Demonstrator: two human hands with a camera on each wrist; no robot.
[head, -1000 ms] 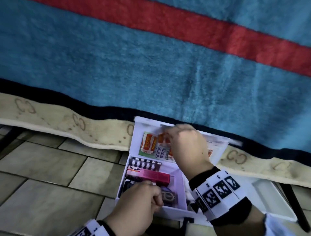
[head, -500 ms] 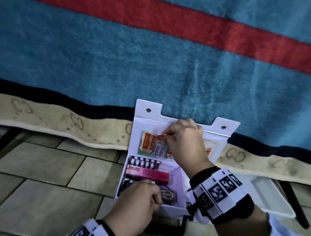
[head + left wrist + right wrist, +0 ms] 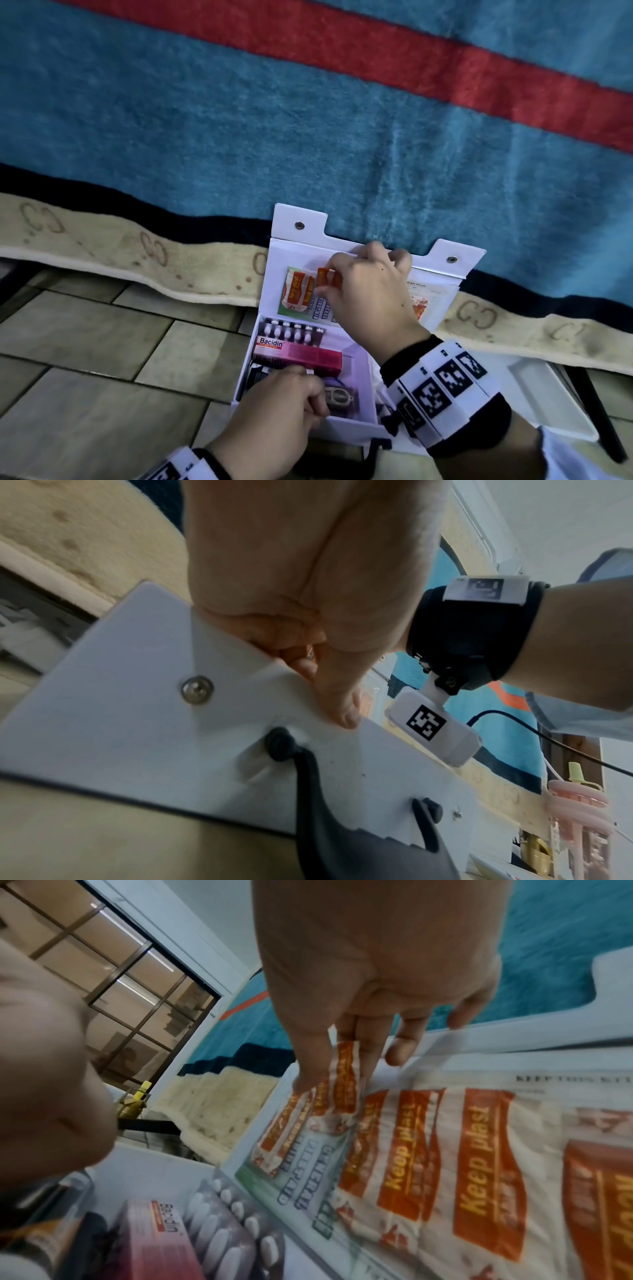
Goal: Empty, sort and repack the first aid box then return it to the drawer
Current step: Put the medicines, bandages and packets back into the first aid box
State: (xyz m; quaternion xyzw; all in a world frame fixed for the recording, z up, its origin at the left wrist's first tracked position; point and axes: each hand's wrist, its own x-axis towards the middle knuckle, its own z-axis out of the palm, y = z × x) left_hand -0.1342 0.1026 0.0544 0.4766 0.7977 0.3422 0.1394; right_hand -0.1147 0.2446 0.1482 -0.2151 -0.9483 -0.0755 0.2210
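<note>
Right hand pinches plaster strip against lid.

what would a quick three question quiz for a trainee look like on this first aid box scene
1. True or false: the lid of the first aid box stands open.
2. What does the right hand pinch? A) the Bacidin box B) an orange plaster strip C) the blister pack
3. Fill in: the left hand grips the box's ____ wall.

Key
1. True; the lid leans back against the blue blanket.
2. B; finger and thumb pinch the orange plaster strip, while the Bacidin box and blister pack lie inside the box.
3. Front; in the left wrist view the thumb lies on its outside.
</note>
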